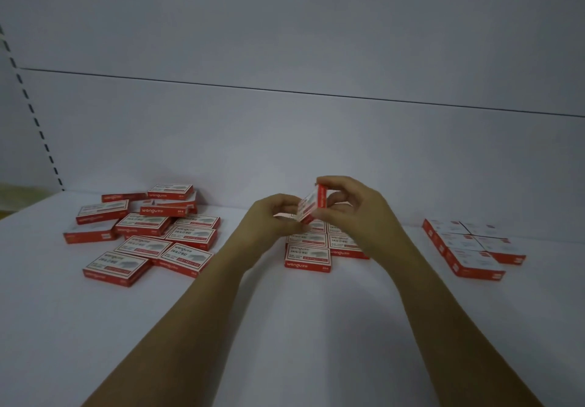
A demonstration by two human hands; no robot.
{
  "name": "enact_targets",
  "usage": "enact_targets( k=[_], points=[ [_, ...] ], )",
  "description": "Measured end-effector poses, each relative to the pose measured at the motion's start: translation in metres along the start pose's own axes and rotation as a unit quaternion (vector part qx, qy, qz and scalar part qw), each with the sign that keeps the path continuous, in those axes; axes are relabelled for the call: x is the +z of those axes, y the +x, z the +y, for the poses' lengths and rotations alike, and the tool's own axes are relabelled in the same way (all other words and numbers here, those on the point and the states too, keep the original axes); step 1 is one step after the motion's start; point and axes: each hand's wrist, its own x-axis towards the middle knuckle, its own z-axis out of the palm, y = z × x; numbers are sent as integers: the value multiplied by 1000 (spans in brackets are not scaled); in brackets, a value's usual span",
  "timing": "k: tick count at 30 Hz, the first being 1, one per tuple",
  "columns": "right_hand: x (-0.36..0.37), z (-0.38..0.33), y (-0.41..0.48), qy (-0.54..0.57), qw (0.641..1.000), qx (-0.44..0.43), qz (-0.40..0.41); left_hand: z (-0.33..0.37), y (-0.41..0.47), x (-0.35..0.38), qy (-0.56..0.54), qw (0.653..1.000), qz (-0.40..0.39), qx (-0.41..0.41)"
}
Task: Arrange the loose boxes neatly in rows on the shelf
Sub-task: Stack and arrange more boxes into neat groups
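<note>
**Desk:** White shelf (300,327), plain white back panel (285,26). What is going on here?

**Photographer:** A person holds one small red-and-white cardboard box (311,205) in the air. Fingers of the left hand (269,216) and the right hand (357,207) pinch it from both sides, just above the middle block of boxes (308,256).

**Desk:** How far along is the job?

**Photographer:** Partway, by my reading. A tidy two-row block of boxes (474,248) lies at right, and the middle block looks unfinished. A loose pile of the same boxes (142,235) sits jumbled at left, well apart and not yet sorted.
</note>
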Motion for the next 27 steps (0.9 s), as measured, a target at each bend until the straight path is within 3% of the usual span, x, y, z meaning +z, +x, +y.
enact_targets(
  k=[5,10,14,20,27],
  points=[
    [-12,20,0,-66,995,76,-27,11,-3,0,91,994,42,52],
    [1,31,-5,-90,992,70,-51,17,-17,21,220,959,7,177],
    [9,35,-7,-95,992,62,-55,18,-21,25,246,946,-2,210],
    [7,27,1,-90,993,36,64,12,-13,15,282,924,55,253],
    [17,10,-6,-178,954,-129,206,8,-13,16,367,827,200,377]
  ],
)
